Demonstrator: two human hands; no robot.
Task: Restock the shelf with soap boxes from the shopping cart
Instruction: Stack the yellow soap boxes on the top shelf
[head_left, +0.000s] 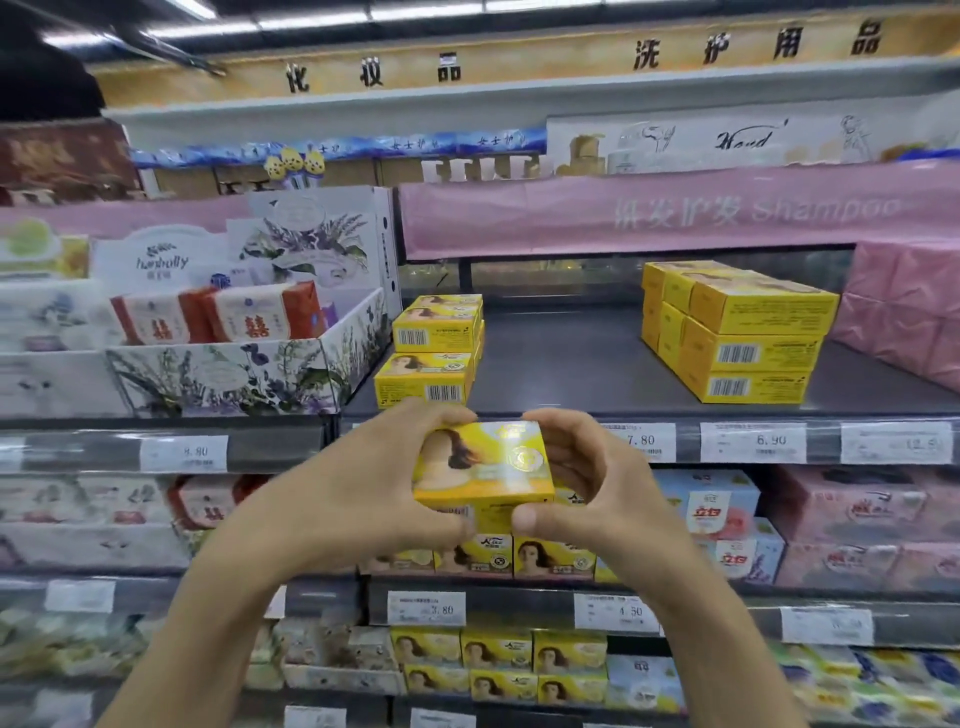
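While aloft, soap box (483, 470) between fingers (441, 414).

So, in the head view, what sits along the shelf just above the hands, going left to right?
floral display tray holding red-and-white packs → small stack of yellow soap boxes → bare shelf stretch → larger stack of yellow soap boxes → pink packs

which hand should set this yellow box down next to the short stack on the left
Right, probably. The right hand grips the soap box on the side under the bare shelf, while the left hand sits below the left stack and would likely bump it.
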